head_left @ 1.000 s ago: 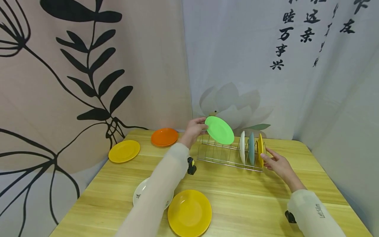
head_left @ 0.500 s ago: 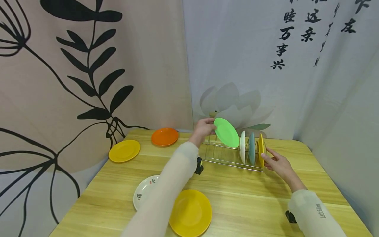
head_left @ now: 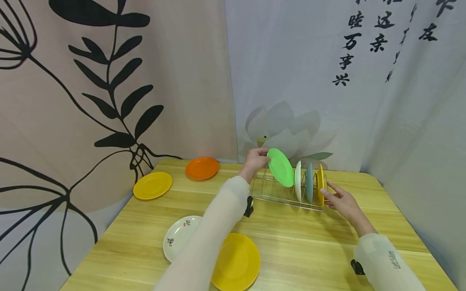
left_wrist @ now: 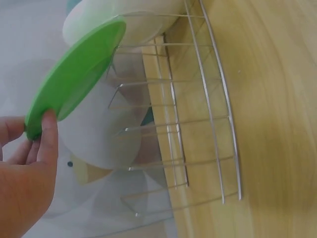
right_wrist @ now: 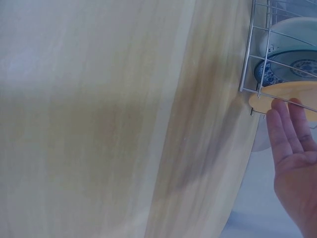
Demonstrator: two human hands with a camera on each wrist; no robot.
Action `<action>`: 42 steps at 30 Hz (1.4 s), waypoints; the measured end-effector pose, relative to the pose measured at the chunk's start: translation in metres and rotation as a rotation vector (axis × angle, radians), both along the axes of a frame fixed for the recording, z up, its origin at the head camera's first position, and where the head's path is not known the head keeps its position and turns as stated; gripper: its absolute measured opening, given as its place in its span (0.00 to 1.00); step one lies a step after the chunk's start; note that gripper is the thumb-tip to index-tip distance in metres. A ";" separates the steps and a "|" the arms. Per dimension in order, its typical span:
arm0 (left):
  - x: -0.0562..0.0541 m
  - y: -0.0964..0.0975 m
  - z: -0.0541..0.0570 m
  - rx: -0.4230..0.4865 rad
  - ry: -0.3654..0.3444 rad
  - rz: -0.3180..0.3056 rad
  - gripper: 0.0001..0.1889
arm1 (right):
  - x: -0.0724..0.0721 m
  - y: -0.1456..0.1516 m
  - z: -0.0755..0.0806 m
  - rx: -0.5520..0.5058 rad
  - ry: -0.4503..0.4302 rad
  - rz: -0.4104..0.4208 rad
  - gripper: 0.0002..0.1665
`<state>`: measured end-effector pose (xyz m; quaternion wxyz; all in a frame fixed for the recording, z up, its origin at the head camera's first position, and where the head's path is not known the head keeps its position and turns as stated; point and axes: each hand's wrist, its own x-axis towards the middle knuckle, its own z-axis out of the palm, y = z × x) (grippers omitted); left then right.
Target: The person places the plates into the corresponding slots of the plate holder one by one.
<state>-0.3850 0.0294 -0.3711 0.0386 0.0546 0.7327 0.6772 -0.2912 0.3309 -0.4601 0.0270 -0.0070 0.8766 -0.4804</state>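
My left hand pinches the rim of a light green plate, thumb on one face and fingers on the other. The plate is tilted over the wire dish rack, just left of a white plate standing in it. Beyond that, a blue-patterned plate and a yellow plate stand upright at the rack's right end. With fingers nearly straight, my right hand touches the yellow plate and the rack's end. In the left wrist view, the green plate leans close to the white one.
On the wooden table lie an orange plate and a yellow plate at the back left. Nearer, a white patterned plate and a larger yellow plate lie partly under the left sleeve. Printed curtains hang behind.
My left hand has carried the green plate rightward and lower over the rack, turning it steeper and closer to the white plate. The right hand stays at the rack's end.
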 end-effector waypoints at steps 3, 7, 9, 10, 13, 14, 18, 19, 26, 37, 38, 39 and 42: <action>0.002 0.005 -0.002 -0.007 0.007 -0.026 0.22 | 0.000 0.000 0.000 -0.003 0.000 0.001 0.52; 0.004 0.012 -0.005 0.001 0.022 -0.041 0.23 | 0.000 -0.001 0.001 -0.004 0.004 -0.001 0.52; 0.005 0.015 -0.006 0.001 0.025 -0.045 0.22 | 0.000 -0.001 0.001 -0.002 0.005 -0.002 0.51; 0.005 0.016 -0.006 0.004 0.023 -0.047 0.22 | 0.000 0.000 0.000 0.000 0.005 -0.002 0.51; 0.006 0.019 -0.008 0.008 0.016 -0.068 0.21 | 0.000 0.000 0.000 0.007 0.007 -0.002 0.51; 0.006 0.019 -0.008 0.011 0.012 -0.077 0.21 | 0.000 0.000 0.000 0.010 0.008 -0.003 0.51; 0.006 0.017 -0.011 0.029 0.005 -0.093 0.22 | 0.000 0.000 0.000 0.011 0.007 0.001 0.51; 0.006 0.015 -0.011 0.033 0.003 -0.092 0.22 | 0.000 0.000 0.000 0.011 0.005 0.004 0.51; 0.003 0.004 -0.008 0.056 0.001 -0.096 0.23 | 0.000 0.000 0.003 0.011 0.007 0.016 0.51; 0.000 -0.035 0.004 0.021 -0.002 -0.158 0.23 | -0.001 0.001 0.002 0.007 -0.003 0.006 0.51; 0.002 -0.042 0.005 0.007 -0.010 -0.171 0.24 | 0.000 0.000 0.002 0.008 -0.009 0.006 0.51; 0.004 -0.048 0.006 -0.001 -0.017 -0.185 0.24 | 0.000 0.000 0.002 0.009 -0.015 0.006 0.52; 0.010 -0.071 0.007 -0.024 -0.052 -0.227 0.26 | 0.002 0.000 0.001 0.013 -0.023 0.009 0.52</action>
